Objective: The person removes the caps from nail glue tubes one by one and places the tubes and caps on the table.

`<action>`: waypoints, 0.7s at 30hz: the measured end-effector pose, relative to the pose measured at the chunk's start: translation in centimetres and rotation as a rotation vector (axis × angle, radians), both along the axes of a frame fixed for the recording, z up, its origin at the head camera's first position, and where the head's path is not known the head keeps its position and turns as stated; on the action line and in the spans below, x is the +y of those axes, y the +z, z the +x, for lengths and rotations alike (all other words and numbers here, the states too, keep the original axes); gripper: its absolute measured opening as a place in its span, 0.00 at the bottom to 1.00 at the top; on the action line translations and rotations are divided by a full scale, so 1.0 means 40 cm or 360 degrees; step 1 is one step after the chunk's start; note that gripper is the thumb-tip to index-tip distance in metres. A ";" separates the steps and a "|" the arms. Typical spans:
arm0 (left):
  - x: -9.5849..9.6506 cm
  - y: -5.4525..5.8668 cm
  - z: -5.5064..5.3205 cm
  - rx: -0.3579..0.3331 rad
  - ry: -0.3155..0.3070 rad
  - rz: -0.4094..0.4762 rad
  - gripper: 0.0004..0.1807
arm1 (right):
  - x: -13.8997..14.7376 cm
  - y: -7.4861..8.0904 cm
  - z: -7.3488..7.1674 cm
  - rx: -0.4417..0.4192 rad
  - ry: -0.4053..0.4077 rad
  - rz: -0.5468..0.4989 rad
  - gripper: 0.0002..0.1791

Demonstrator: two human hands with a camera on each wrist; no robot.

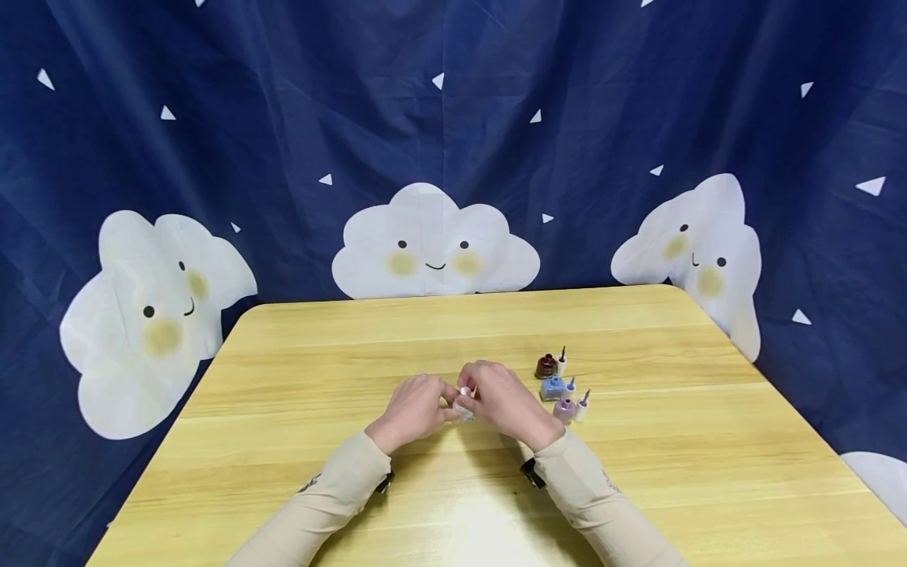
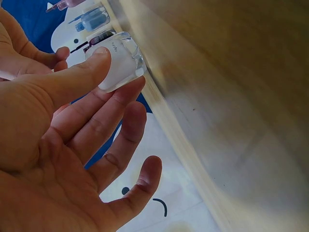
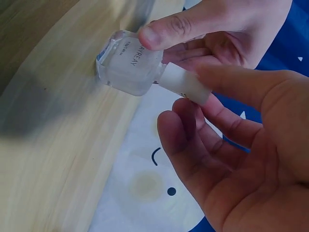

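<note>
Above the table, a small clear-glass nail polish bottle (image 3: 128,63) with whitish polish is held tilted between both hands. My left hand (image 1: 420,405) pinches its body between thumb and fingers, the thumb lying over the printed front in the left wrist view. With thumb and fingers my right hand (image 1: 505,398) pinches the white cap (image 3: 183,83) at the bottle's mouth. A short bit of neck shows between cap and glass; whether the thread is engaged I cannot tell.
Right of my right hand stand three uncapped polish bottles: dark red (image 1: 546,367), blue (image 1: 553,389) and lilac (image 1: 564,410). Beside each, a white cap (image 1: 583,407) stands with its brush pointing up. Behind the wooden table (image 1: 319,346) hangs a blue cloud-print curtain (image 1: 298,118).
</note>
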State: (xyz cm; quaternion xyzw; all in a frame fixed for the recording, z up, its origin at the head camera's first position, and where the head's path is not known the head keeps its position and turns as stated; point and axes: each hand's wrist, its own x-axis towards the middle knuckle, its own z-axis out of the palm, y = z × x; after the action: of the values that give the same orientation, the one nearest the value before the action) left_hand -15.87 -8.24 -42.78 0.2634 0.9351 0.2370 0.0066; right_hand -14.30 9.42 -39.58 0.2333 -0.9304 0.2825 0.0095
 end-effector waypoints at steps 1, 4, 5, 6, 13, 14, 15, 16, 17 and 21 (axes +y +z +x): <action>0.000 -0.001 0.000 0.0000 0.0001 0.0004 0.06 | 0.000 -0.001 -0.001 -0.0003 -0.0007 0.0000 0.07; -0.001 -0.003 -0.002 0.0002 0.0003 0.0013 0.05 | -0.001 -0.003 -0.003 -0.0015 -0.0027 -0.0004 0.09; -0.001 -0.003 -0.002 0.0003 0.0005 0.0012 0.05 | -0.001 -0.003 -0.004 -0.0021 -0.0032 -0.0008 0.09; -0.001 -0.003 -0.002 0.0004 0.0007 0.0010 0.05 | -0.001 -0.004 -0.004 -0.0028 -0.0037 -0.0010 0.09; 0.000 -0.003 0.000 0.0023 0.0015 -0.0007 0.08 | 0.000 -0.007 -0.006 -0.0044 -0.0031 -0.0040 0.06; 0.000 -0.003 0.000 0.0019 0.0019 -0.0009 0.08 | 0.000 -0.006 -0.006 -0.0044 -0.0029 -0.0041 0.06; 0.000 -0.004 0.000 0.0019 0.0018 -0.0008 0.08 | 0.000 -0.006 -0.006 -0.0043 -0.0027 -0.0039 0.06; 0.000 -0.005 -0.001 0.0017 0.0016 -0.0008 0.08 | -0.001 -0.005 -0.006 -0.0045 -0.0027 -0.0038 0.06; 0.000 -0.005 -0.002 0.0016 0.0015 -0.0009 0.08 | -0.001 -0.005 -0.005 -0.0043 -0.0024 -0.0033 0.05; 0.001 -0.005 -0.004 0.0010 0.0007 -0.0008 0.07 | 0.000 -0.005 -0.004 -0.0038 -0.0012 -0.0018 0.05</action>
State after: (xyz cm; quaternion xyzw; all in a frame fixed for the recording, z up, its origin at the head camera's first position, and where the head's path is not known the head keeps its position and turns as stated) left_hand -16.02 -8.21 -42.99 0.2620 0.9363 0.2337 0.0037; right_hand -14.47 9.41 -39.78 0.2263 -0.9298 0.2904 0.0009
